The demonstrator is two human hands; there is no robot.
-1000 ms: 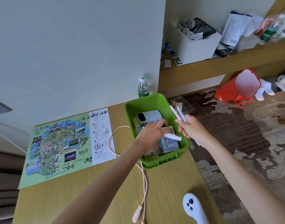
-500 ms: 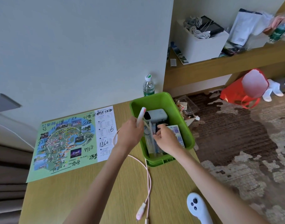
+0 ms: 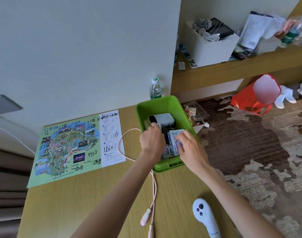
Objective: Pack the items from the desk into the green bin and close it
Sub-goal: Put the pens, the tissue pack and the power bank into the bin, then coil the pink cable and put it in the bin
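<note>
1 tissue pack (image 3: 175, 142) held by right hand (image 3: 189, 148) in green bin (image 3: 164, 103)

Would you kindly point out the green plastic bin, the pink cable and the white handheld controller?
green plastic bin (image 3: 165, 104): head view, far inner wall.
pink cable (image 3: 145, 217): head view, plug end.
white handheld controller (image 3: 206, 219): head view, body below the buttons.
</note>
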